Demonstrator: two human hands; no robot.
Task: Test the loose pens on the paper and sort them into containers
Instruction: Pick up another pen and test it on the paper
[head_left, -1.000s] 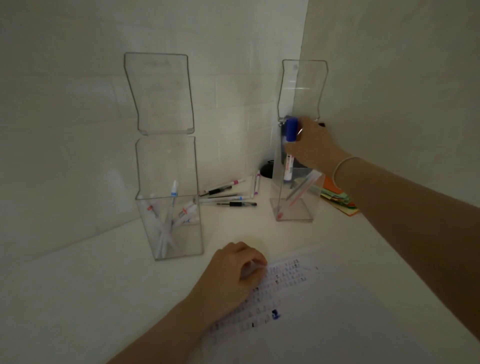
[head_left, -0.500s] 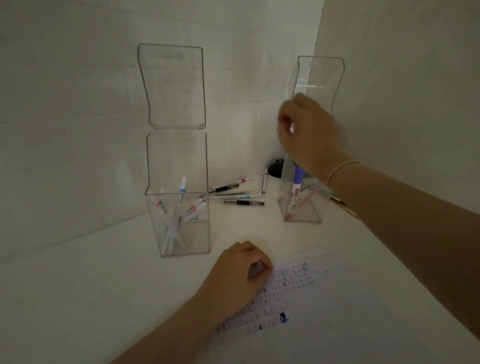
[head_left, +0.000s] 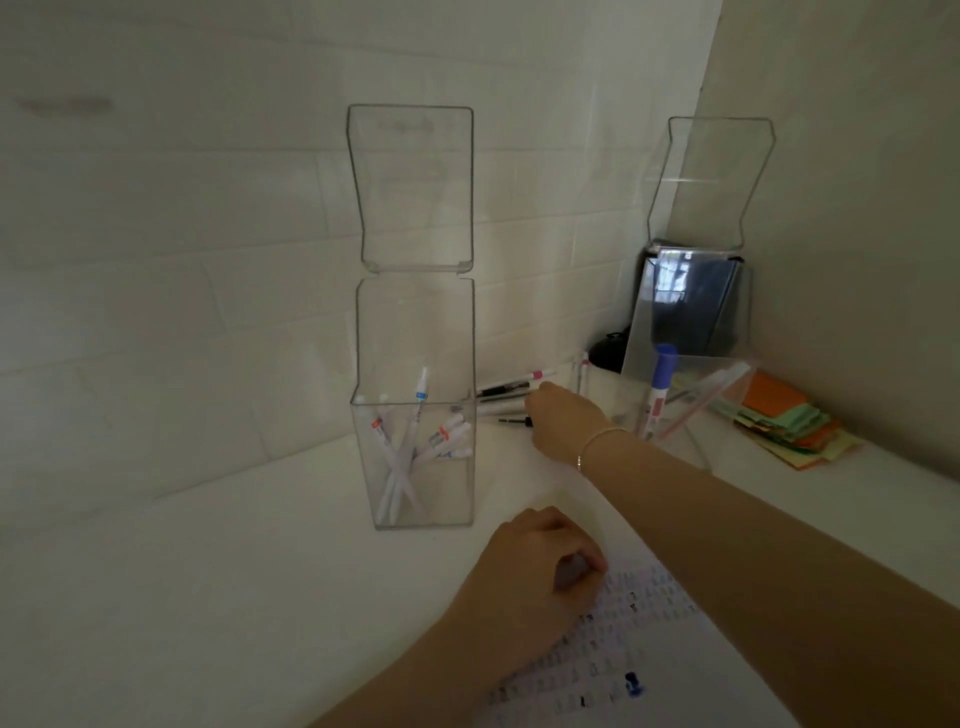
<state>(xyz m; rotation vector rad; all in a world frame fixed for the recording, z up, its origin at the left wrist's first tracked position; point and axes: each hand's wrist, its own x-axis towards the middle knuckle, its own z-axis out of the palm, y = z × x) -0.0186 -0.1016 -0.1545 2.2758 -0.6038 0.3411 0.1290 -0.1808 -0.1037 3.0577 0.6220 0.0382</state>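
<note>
Loose pens (head_left: 506, 397), black and white with pink ends, are lying on the tabletop (head_left: 208, 571) between two clear containers. Right hand (head_left: 563, 423) is reaching onto them; grip cannot be told. Left hand (head_left: 530, 577) is resting curled, pressing the paper (head_left: 649, 649).

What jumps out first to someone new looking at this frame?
The two tall clear containers with raised lids: the left container holds a bunch of white pens, the right container a blue-capped marker. Between them the right hand reaches into the loose pens by the wall. Nearer, the left hand rests on the scribbled paper.
</note>
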